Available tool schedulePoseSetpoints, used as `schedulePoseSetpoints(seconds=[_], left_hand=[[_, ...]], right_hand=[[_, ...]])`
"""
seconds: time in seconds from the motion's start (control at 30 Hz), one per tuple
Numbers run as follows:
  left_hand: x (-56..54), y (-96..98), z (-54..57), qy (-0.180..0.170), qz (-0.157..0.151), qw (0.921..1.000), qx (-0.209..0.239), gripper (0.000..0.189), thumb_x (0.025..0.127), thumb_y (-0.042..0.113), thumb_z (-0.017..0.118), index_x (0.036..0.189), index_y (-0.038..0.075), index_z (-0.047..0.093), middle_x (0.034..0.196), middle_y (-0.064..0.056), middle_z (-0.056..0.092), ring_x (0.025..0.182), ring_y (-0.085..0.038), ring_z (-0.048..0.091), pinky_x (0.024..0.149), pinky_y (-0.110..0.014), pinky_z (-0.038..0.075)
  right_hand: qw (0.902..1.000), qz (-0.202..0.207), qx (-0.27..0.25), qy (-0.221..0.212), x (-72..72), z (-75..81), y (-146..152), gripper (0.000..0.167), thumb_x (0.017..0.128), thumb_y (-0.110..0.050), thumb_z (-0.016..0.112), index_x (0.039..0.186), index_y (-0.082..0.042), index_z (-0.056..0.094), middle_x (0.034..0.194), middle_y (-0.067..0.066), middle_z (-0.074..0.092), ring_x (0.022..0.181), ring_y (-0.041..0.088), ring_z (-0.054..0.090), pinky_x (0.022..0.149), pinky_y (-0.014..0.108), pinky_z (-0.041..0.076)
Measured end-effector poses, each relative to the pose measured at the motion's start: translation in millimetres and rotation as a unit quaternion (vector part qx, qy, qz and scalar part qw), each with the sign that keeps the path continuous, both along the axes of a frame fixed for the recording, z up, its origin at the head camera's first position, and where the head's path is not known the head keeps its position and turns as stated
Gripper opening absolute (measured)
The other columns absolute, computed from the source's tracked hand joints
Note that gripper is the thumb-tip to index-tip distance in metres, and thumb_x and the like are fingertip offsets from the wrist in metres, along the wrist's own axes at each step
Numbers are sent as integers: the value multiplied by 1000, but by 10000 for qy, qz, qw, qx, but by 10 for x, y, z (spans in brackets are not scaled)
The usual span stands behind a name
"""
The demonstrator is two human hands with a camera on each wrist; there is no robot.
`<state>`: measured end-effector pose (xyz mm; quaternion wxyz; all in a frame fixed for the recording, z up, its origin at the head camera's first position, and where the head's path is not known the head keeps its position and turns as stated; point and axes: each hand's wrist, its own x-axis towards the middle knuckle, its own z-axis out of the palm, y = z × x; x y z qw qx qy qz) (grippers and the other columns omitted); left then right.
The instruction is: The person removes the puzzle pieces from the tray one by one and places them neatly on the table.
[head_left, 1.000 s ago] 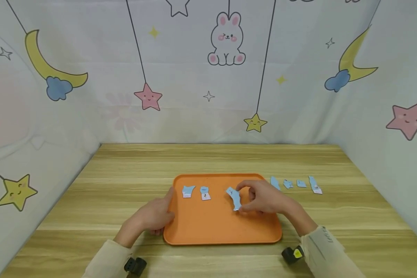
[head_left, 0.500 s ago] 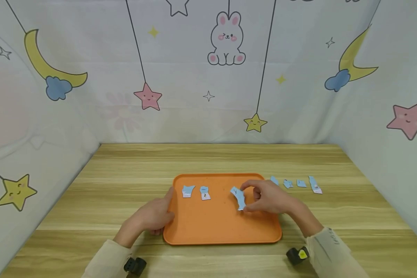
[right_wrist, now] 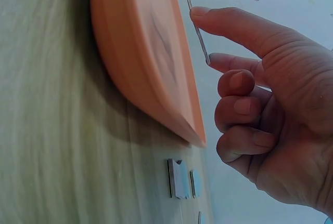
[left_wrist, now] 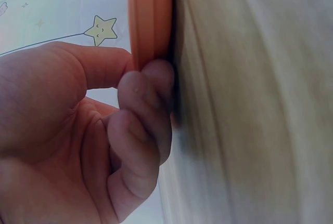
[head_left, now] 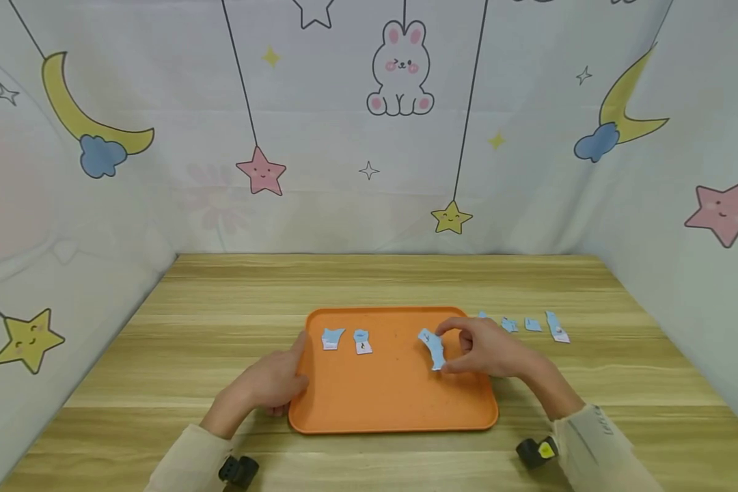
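My right hand (head_left: pixel 488 347) pinches a curved light-blue puzzle piece (head_left: pixel 434 350) between thumb and index finger, over the right half of the orange tray (head_left: pixel 393 403). In the right wrist view the piece (right_wrist: pixel 198 30) shows edge-on, raised above the tray floor, while the other fingers curl toward the palm. My left hand (head_left: pixel 277 380) grips the tray's left edge; in the left wrist view its curled fingers sit at the orange rim (left_wrist: pixel 150 21). Two blue-and-white puzzle pieces, a left one (head_left: pixel 331 339) and a right one (head_left: pixel 362 341), lie near the tray's upper left.
Right of the tray, several puzzle pieces lie in a row on the wooden table (head_left: pixel 252 287), among them a square one (head_left: pixel 532 324) and a long one (head_left: pixel 557 328). Another, partly hidden, shows behind my right hand. A patterned cloth (head_left: pixel 320 225) stands behind the table.
My right hand has moved to the right over the tray with the curved puzzle piece, now covering more of the nearest piece on the table. The left hand has stayed at the tray's edge.
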<state>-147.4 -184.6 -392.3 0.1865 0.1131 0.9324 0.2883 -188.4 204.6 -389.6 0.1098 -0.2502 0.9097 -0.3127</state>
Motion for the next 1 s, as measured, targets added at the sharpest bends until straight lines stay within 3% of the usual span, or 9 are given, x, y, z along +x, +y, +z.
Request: schedulePoseSetpoints(seconds=[1.0], left_hand=[[-3,10,15,-68,-26,9999,90,84,98,4,53,167,-6,6,57,-9,61,40,-16,54,39,-30,46]], right_hand=[[9994,-274,-182,-80,56,23,449,55,84,-32,89,131,-11,68,64,-9,35,57,2,32,57,23,32]])
